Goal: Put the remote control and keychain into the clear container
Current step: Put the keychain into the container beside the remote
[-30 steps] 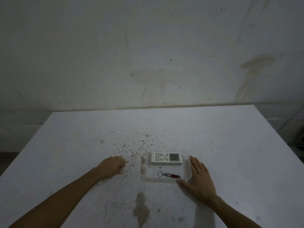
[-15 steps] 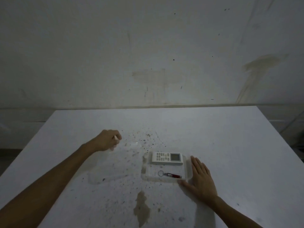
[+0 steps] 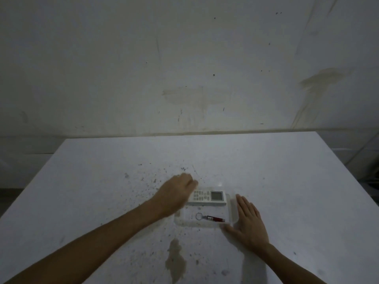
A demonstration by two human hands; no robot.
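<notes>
A white remote control with a grey screen lies in the far half of the clear container. The keychain, a ring with a red tag, lies in the near half. My left hand is over the container's far left corner, fingers closed on what looks like a faint clear lid lying over the container. It hides the remote's left end. My right hand rests flat on the table, fingers apart, against the container's right side.
The white table is speckled with dark specks left of the container, and a brown stain lies near its front edge. A stained wall rises behind the table's far edge.
My left hand rose from the table on the left with a faint clear lid, then swung right over the container's left end. My right hand, the remote and the keychain stayed put.
</notes>
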